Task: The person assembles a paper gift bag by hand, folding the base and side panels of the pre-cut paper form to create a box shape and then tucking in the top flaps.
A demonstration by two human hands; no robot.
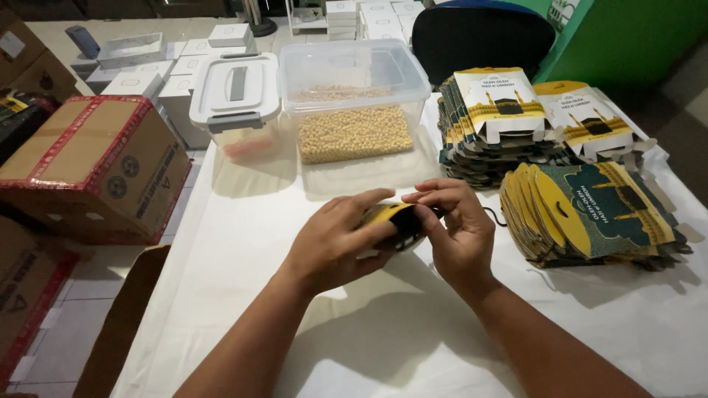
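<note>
Cardboard carton [88, 166]: brown, taped in red, off the tabletop's left edge, out of the way of the hands.
Lidded tub [236, 99]: clear plastic with a white lid and grey handle, at the far left of the tabletop [243, 243], shut.
Open tub [352, 103]: clear, lid off, partly filled with small pale yellow beads; it sits straight ahead of the hands, seemingly so the contents stay within reach.
Left hand [335, 239]: its grip is closed around a small dark-and-yellow printed card box [391, 221], thumb on top, steadying it above the tabletop.
Card box: held between both hands near the middle of the tabletop, largely hidden by fingers; whether it is fully folded cannot be told.
Right hand [457, 228]: grip narrow, fingertips pinching the box's right end, as if working a flap.
Upright stack [498, 121]: flat yellow-and-white cartons leaning together at the far right.
Fanned stack [590, 214]: flat dark green and yellow cartons just beside the right hand, handy for picking up.
</note>
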